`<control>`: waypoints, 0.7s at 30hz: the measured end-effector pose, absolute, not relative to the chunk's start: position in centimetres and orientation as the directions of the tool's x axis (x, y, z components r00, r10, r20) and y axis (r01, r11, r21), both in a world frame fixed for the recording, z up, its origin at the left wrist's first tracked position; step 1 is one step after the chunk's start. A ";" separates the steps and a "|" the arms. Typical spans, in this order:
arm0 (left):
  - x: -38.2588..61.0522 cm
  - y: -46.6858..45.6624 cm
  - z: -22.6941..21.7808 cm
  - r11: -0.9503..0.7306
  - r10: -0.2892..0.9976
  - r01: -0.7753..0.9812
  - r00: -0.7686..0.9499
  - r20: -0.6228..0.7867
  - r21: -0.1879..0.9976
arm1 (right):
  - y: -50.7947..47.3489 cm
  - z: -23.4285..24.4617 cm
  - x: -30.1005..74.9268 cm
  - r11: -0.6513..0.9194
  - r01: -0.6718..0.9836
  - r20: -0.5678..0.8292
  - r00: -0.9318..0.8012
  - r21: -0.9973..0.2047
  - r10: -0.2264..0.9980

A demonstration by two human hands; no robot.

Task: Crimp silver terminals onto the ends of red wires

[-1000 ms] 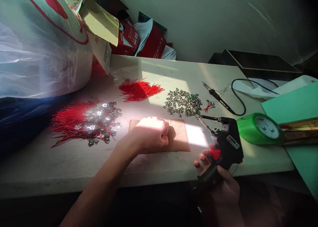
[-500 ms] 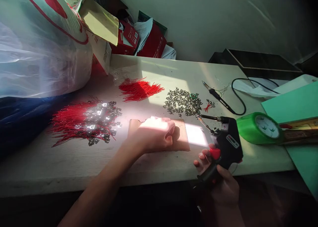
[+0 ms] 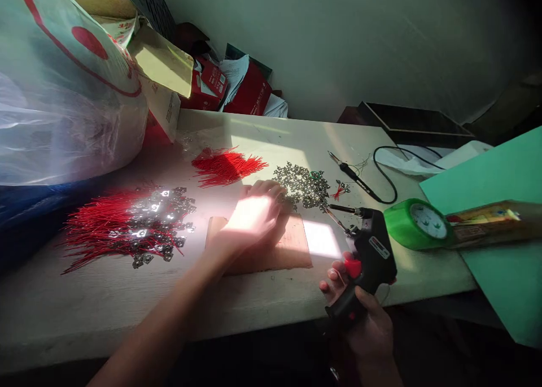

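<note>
My left hand [image 3: 254,214] is blurred and stretches over a flat copper-brown pad [image 3: 271,248], its fingertips at the edge of a heap of small metal terminals [image 3: 300,185]. It seems to hold nothing. My right hand [image 3: 364,330] grips a black soldering gun [image 3: 372,251] with a red trigger, its tip pointing toward the heap. To the left lies a tangle of red wires with metal terminals [image 3: 131,223], and beyond it a bundle of loose red wires [image 3: 224,168].
A pen-style soldering iron [image 3: 351,175] with a black cable lies on the pale table [image 3: 105,313] at the back right. A green tape roll [image 3: 417,224] and a green board [image 3: 486,206] stand to the right. A large plastic bag [image 3: 55,104] bulges in at the left; boxes and papers [image 3: 249,90] lie behind.
My left hand has moved forward off the pad's middle to the metal heap, its fingers opening out. The whole view has shifted slightly. My right hand still grips the soldering gun.
</note>
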State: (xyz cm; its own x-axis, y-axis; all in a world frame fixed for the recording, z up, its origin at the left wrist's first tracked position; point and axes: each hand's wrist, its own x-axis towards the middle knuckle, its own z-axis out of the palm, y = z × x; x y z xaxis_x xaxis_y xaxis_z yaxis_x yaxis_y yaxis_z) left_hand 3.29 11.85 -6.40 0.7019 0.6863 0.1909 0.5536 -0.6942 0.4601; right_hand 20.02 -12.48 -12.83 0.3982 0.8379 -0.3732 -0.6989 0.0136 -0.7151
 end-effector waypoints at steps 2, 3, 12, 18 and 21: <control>3.5 12.3 -6.0 -0.713 0.669 0.556 0.721 0.178 0.427 | -12.4 -12.8 19.9 0.027 -0.707 -0.378 0.410 -0.707 0.830; 3.7 12.5 -5.8 -0.723 0.662 0.560 0.730 0.172 0.404 | -12.3 -12.9 19.9 0.035 -0.712 -0.381 0.416 -0.702 0.825; 4.0 12.1 -5.6 -0.719 0.672 0.581 0.721 0.169 0.382 | -12.4 -11.9 19.6 0.020 -0.705 -0.350 0.376 -0.709 0.858; 3.6 11.9 -6.0 -0.670 0.706 0.595 0.695 0.134 0.444 | -12.3 -11.8 19.5 0.039 -0.703 -0.339 0.389 -0.710 0.857; 3.7 12.0 -6.2 -0.652 0.705 0.573 0.700 0.117 0.496 | -12.5 -13.0 20.0 0.047 -0.689 -0.299 0.375 -0.724 0.877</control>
